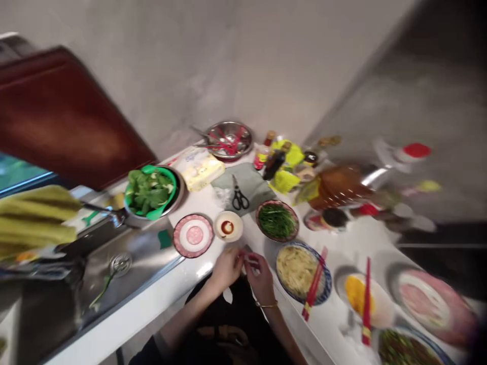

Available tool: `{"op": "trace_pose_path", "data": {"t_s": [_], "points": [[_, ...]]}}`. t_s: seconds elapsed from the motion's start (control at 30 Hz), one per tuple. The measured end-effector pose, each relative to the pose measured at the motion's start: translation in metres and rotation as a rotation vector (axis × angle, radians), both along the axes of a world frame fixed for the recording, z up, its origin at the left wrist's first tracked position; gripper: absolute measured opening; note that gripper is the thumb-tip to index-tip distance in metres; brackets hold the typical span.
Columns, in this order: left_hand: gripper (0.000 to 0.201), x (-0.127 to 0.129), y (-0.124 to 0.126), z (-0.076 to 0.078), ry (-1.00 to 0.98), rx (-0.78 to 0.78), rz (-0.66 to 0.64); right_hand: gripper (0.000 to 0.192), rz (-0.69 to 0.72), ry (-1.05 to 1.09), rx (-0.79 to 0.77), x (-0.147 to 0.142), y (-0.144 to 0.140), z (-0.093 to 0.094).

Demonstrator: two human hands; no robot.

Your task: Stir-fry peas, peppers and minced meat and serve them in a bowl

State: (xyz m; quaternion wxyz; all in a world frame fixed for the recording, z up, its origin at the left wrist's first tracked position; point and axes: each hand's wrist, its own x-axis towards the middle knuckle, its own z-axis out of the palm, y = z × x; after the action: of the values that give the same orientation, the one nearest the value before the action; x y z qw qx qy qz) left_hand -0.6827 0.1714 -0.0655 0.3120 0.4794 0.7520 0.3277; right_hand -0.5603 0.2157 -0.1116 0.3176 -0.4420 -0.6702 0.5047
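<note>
My left hand (227,267) and my right hand (260,278) meet above the front edge of the counter, fingertips pinched together. Whatever lies between the fingers is too small and blurred to name. Just beyond them stands a small white bowl (233,219) with dark sauce in the bottom. Left of that bowl is a pink-rimmed plate (182,238) with nothing on it. To the right of my hands are a bowl of cut green chives (277,221) and a blue-rimmed bowl of pale shreds (297,268), across which red chopsticks (315,285) rest.
On the left is a steel sink (140,258), with a green colander of leafy greens (150,192) behind it. Black-handled scissors (239,197) lie on a grey-green cloth or board (253,180). An oil bottle (338,187) and a beaten-egg bowl (380,304) are on the right.
</note>
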Motion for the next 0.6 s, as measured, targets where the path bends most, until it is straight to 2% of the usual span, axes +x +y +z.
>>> {"op": "trace_pose_path", "data": {"t_s": [0.07,0.17,0.3,0.4,0.47,0.5,0.6], "points": [[0.022,-0.018,-0.018,-0.001,0.001,0.035,0.142,0.007,0.084,0.002,0.082,-0.026,0.003,0.005],[0.021,-0.045,-0.052,-0.004,0.009,0.081,0.346,0.011,0.31,0.011,0.218,-0.068,0.005,0.017],[0.021,-0.08,-0.109,-0.014,0.055,0.026,0.593,0.011,0.608,0.052,0.236,-0.117,-0.012,0.027],[0.023,-0.109,-0.168,-0.023,0.143,-0.163,0.788,0.008,0.783,0.051,0.148,-0.143,-0.042,0.021],[0.024,-0.131,-0.216,-0.029,0.17,-0.43,0.868,0.008,0.897,0.027,0.077,-0.159,-0.066,0.011],[0.024,-0.142,-0.242,-0.031,0.169,-0.502,0.916,0.012,0.961,0.016,0.054,-0.168,-0.077,0.006],[0.024,-0.177,-0.318,-0.037,0.16,-0.653,1.013,0.025,1.126,0.017,0.101,-0.208,-0.108,-0.007]]}}
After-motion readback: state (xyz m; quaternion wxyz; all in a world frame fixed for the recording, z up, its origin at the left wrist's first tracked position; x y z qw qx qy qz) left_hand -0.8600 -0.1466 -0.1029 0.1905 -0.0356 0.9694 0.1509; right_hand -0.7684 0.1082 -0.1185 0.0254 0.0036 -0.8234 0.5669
